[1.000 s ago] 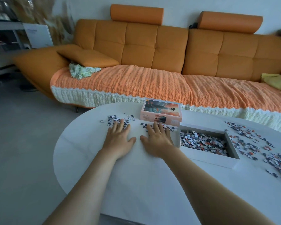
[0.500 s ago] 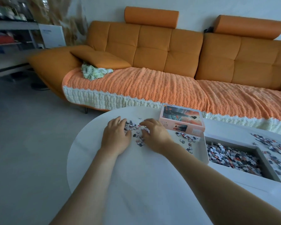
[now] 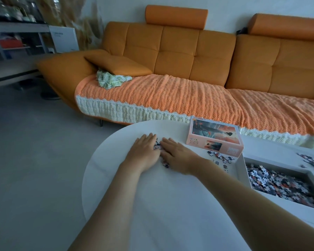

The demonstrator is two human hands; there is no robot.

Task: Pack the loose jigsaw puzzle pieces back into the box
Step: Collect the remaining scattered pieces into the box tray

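I have both hands flat on the table (image 3: 170, 211) near its far left edge; the left hand (image 3: 143, 152) lies with fingers straight and close together, palm down, and the right hand (image 3: 179, 155) lies the same way just beside it, neither curled round anything; between their inner edges a small heap of puzzle pieces (image 3: 157, 147) is squeezed, with a few showing at the heel of the right hand (how many sit under the palms I cannot tell); to the right of my right wrist a loose scatter of pieces (image 3: 219, 157) lies on the table, touching the front of the pink box lid (image 3: 214, 138), which rests picture side up near the far edge; just right of that scatter stands the open box (image 3: 241, 169), its white wall toward my forearm, holding a deep layer of boxed pieces (image 3: 279, 185) in white, dark and orange; beyond the box, toward the right edge, more stray pieces (image 3: 310, 159) are strewn; behind the table runs an orange sofa (image 3: 188, 51) with a knitted throw (image 3: 170, 95) over its seat, a cushion (image 3: 116, 65) at its left end and a crumpled patterned cloth (image 3: 111, 80) tucked against the cushion; a grey shelf (image 3: 16, 29) stands far left.
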